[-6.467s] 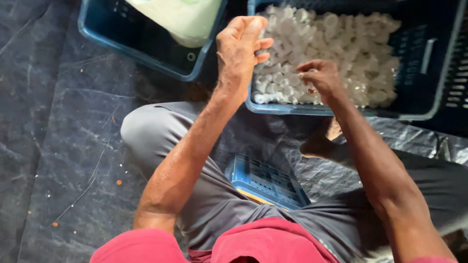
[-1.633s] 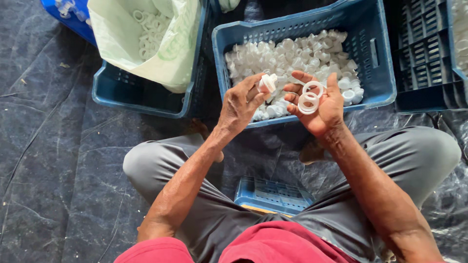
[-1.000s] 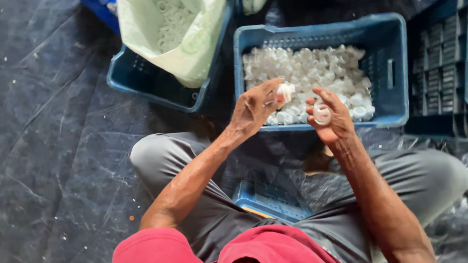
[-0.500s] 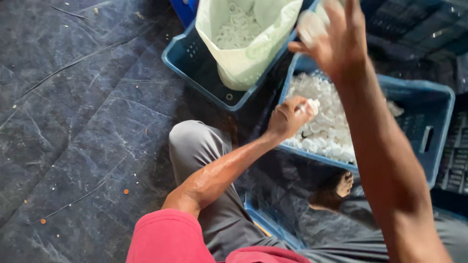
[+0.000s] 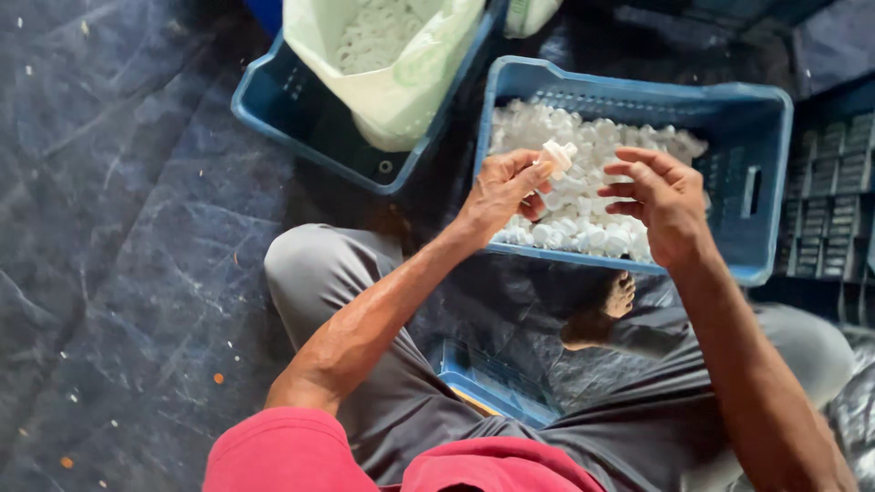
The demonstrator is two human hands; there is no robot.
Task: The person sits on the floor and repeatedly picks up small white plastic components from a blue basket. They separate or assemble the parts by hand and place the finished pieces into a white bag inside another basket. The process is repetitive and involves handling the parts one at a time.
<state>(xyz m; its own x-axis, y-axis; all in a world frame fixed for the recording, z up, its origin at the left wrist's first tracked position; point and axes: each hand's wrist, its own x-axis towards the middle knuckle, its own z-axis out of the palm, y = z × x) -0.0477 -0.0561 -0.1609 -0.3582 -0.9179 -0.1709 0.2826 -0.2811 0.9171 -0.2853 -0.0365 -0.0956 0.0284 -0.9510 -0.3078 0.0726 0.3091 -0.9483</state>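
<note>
Right hand [image 5: 661, 202] has dropped back, half-curled and empty; left hand [image 5: 507, 187] pinches 1 small white plastic cap [image 5: 556, 156].

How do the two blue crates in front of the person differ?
The right blue crate holds loose small white plastic pieces heaped straight on its floor; the left blue crate holds a pale green bag with white pieces inside. The right crate lies under both hands, the left hand pinching one white piece; the left crate sits off to the side, untouched. Both are blue plastic with perforated walls.
</note>
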